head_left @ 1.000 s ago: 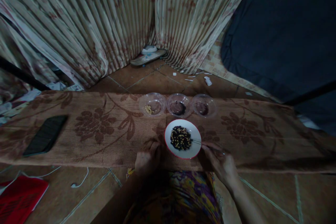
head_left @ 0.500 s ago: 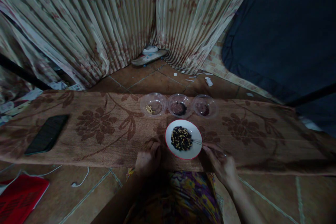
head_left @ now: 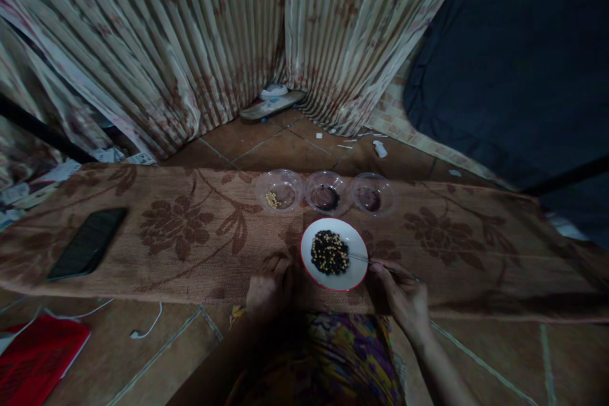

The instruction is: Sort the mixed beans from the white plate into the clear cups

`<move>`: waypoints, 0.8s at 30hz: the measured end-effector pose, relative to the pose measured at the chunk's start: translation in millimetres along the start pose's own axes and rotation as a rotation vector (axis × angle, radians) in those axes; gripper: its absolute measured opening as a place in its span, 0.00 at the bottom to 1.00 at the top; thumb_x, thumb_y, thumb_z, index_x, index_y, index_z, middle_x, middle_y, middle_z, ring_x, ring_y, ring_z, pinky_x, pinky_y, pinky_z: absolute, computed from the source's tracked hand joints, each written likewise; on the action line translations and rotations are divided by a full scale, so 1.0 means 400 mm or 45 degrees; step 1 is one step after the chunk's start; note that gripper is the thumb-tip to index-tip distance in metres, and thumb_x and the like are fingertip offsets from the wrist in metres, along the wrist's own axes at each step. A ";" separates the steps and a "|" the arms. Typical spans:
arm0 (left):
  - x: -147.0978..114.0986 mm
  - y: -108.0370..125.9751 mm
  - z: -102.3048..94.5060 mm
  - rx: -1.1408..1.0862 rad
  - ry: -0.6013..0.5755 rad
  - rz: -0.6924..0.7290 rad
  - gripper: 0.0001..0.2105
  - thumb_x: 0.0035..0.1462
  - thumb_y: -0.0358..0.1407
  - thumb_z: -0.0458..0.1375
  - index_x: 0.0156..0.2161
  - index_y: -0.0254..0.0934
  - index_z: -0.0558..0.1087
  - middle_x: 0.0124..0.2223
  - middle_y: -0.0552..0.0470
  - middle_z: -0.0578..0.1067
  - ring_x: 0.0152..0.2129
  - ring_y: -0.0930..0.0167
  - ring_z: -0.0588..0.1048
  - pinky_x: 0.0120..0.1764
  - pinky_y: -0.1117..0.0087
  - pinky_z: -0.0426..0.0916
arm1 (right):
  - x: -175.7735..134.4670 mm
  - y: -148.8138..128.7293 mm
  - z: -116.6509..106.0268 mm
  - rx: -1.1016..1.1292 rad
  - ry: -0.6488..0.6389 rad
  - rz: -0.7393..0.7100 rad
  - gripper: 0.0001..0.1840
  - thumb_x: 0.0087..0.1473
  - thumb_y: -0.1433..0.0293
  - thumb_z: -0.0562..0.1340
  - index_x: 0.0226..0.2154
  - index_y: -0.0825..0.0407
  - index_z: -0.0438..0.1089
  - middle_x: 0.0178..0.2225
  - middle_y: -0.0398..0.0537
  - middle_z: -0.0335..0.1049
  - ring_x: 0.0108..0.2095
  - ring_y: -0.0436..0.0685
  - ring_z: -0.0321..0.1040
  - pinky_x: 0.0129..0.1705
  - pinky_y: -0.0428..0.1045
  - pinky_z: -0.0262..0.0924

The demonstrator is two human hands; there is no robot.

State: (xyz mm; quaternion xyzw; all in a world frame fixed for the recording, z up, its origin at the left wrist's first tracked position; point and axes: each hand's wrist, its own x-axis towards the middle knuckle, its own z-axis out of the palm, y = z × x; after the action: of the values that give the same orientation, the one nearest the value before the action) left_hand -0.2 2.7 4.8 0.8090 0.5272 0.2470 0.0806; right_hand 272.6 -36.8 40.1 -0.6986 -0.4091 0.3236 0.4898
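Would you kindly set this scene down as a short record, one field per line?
Plate: white, red-rimmed, bearing mixed dark and pale beans
Right hand: holds a thin metal utensil, tip at these beans
Left hand: beside the plate, apart from it
Beyond plate: three clear plastic bowls in a row; pale beans in the leftmost
Far left: dark phone lying on the flower-patterned cloth

Clock read from white dish (head_left: pixel 354 274). At 4 o'clock, right hand (head_left: pixel 406 301) covers part of thin metal utensil (head_left: pixel 361 259); utensil's tip lost among dark and pale beans (head_left: pixel 330 252), exact type unclear. At 8 o'clock, left hand (head_left: pixel 269 288): fingertips tucked under, anything inside hidden. At 1 o'clock, contents of clear cup (head_left: pixel 387 195) too dim to name. At 11 o'clock, white object (head_left: pixel 275 90) on skateboard (head_left: pixel 271 107) too small to tell. At 2 o'clock, dark cloth (head_left: pixel 518 57) cut by top and right edges.
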 end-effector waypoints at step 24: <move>0.002 -0.002 -0.003 -0.025 -0.020 -0.002 0.07 0.63 0.32 0.49 0.36 0.39 0.69 0.34 0.51 0.73 0.33 0.70 0.72 0.36 0.70 0.68 | 0.017 0.005 0.017 -0.157 -0.055 -0.168 0.18 0.51 0.54 0.65 0.35 0.51 0.78 0.39 0.54 0.78 0.41 0.61 0.73 0.45 0.56 0.68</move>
State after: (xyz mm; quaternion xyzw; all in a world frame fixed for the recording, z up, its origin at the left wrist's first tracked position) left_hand -1.4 3.6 5.6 0.8098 0.5247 0.2455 0.0929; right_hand 270.5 -28.2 35.9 -0.6918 -0.4838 0.2799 0.4572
